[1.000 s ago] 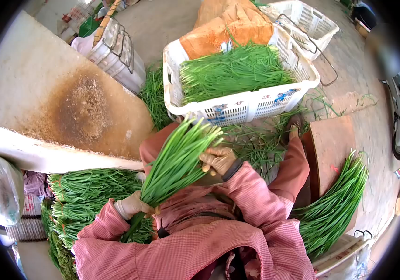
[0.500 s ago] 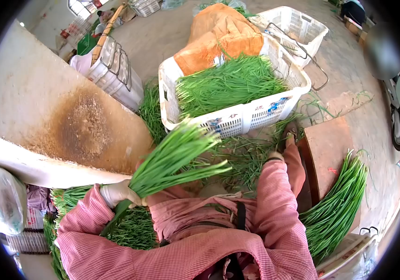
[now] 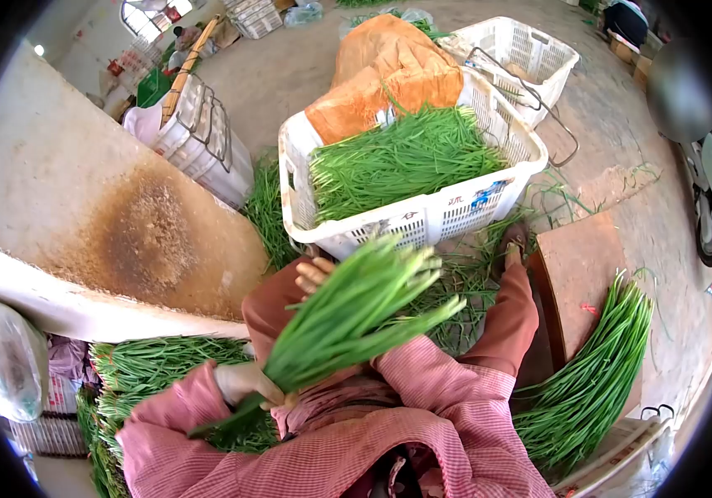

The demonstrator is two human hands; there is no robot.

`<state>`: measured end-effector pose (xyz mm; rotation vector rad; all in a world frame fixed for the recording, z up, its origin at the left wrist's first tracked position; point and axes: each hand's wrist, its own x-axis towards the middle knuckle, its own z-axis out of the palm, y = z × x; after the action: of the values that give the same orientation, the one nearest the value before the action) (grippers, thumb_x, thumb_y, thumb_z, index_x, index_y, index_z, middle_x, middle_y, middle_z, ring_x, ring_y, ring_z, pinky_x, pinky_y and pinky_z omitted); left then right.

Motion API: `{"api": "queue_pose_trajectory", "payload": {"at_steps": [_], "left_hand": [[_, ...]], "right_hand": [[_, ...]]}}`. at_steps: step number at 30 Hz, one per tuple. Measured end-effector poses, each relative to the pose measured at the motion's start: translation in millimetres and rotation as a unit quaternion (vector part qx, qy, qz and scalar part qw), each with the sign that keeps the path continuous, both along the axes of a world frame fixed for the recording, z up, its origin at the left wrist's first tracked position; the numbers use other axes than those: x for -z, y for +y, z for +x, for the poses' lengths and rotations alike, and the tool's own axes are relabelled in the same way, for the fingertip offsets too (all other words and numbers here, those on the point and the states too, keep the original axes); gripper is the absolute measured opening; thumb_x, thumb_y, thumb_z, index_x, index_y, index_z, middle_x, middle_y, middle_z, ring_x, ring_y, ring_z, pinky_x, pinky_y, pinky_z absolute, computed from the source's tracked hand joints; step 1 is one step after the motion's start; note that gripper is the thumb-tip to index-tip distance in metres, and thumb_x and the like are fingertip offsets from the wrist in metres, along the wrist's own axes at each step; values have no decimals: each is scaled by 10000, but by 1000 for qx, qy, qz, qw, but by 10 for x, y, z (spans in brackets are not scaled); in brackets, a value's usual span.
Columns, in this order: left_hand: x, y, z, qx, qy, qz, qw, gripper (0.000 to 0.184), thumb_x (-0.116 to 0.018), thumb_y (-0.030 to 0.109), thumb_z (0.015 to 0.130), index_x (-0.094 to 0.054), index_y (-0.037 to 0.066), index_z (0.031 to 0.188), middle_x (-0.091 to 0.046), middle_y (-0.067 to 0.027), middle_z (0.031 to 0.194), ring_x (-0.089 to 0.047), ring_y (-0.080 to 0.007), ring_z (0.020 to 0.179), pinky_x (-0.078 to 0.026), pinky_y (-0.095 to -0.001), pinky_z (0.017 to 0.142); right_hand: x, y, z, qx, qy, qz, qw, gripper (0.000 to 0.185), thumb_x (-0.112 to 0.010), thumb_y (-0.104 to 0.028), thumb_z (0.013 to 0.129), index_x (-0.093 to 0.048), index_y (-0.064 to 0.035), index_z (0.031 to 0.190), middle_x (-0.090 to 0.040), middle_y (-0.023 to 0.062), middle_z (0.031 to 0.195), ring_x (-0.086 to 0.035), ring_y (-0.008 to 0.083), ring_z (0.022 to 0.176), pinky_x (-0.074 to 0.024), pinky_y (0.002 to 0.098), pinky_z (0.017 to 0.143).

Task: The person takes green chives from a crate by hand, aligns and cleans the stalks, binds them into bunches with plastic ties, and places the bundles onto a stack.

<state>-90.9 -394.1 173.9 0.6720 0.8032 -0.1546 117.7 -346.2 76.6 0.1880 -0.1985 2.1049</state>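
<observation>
My left hand, gloved, is wrapped round the lower part of a bunch of long green stalks, whose pale ends fan out up and to the right. Behind the bunch, on its upper left side, the fingers of my right hand show, spread apart; the bunch hides the rest of that hand. Beyond is a white crate holding a heap of loose green stalks. Stacked bundles lie at the lower left.
Another pile of stalks leans on a brown board at the right. A stained slab stands at the left, with white crates behind it. An orange sack hangs over the crate's far side.
My right hand has come from the lower right, near the foot, to behind the bunch. My left hand and the bunch have shifted right and slightly down.
</observation>
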Motion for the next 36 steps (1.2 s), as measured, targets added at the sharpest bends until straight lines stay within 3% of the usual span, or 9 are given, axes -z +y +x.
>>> {"api": "queue_pose_trajectory", "payload": {"at_steps": [5, 9, 12, 14, 17, 21, 31, 32, 36], "left_hand": [[563, -551, 56, -27, 9, 155, 988, 836, -608, -46, 620, -152, 51, 1314, -457, -131, 1136, -484, -167, 968, -429, -271, 771], [228, -622, 3, -212, -10, 213, 954, 1041, -690, -8, 560, 7, 57, 1330, -149, -143, 1364, -158, -214, 1253, -164, -325, 1003], [-116, -210, 69, -88, 208, 623, 749, 1033, -751, 106, 540, -68, 3, 1307, -279, -147, 1283, -263, -235, 1197, -209, -304, 986], [39, 85, 379, 58, 78, 650, 753, 1067, -784, 174, 511, -89, -18, 1298, -297, -163, 1259, -284, -239, 1178, -222, -305, 978], [757, 65, 682, 147, -97, 299, 938, 853, -759, 277, 582, -301, -5, 1244, -409, -98, 1202, -367, -198, 1109, -271, -314, 947], [1026, -150, 717, 34, -188, 58, 980, 730, -721, 196, 614, -355, 23, 1221, -461, -67, 1144, -431, -182, 1039, -329, -301, 900], [1063, -393, 507, -166, -147, -2, 975, 610, -711, 122, 613, -435, 42, 1152, -521, -48, 1069, -490, -150, 953, -385, -278, 827], [1041, -383, 502, -167, -148, 20, 975, 603, -711, 122, 613, -439, 41, 1145, -525, -45, 1057, -495, -149, 937, -389, -277, 816], [1021, -363, 424, -195, -140, 42, 970, 567, -701, 112, 614, -455, 31, 1119, -546, -42, 992, -513, -146, 873, -408, -272, 769]], "right_hand": [[299, -287, 166, -14, 70, -19, 997, 578, -212, -456, 874, -194, -72, 1305, -466, 93, 1143, -410, 240, 1095, -217, 370, 1016], [575, -308, 67, -44, 161, 43, 985, 528, -202, -403, 889, -210, -73, 1301, -443, 116, 1177, -401, 269, 1113, -252, 374, 1001], [321, -371, 96, -64, 151, 62, 985, 539, -253, -397, 887, -187, -67, 1308, -432, 120, 1191, -396, 283, 1116, -268, 367, 984], [305, -432, 46, -73, 87, 18, 993, 580, -339, -445, 852, -286, -29, 1253, -480, 127, 1128, -440, 263, 1069, -331, 342, 933], [166, -467, 251, -67, -154, -79, 983, 459, -396, -405, 857, -403, -64, 1164, -534, 124, 1004, -518, 285, 948, -417, 405, 829], [123, -208, 988, 101, -287, -212, 929, 178, -578, -199, 739, -485, -128, 605, -347, -54, 420, -313, 59, 335, -253, 212, 317], [403, 69, 2258, 603, -487, -337, 535, 179, -495, -192, 845, -576, -33, 833, -525, 19, 619, -415, 84, 448, -352, 225, 384], [80, -53, 2224, 526, -760, -240, 297, 223, -485, -252, 847, -592, -58, 827, -483, 1, 534, -461, 90, 469, -360, 227, 394], [634, -126, 2414, 391, -681, -126, 607, 247, -533, -326, 799, -589, -94, 866, -493, -7, 566, -443, 71, 477, -344, 217, 399]]}}
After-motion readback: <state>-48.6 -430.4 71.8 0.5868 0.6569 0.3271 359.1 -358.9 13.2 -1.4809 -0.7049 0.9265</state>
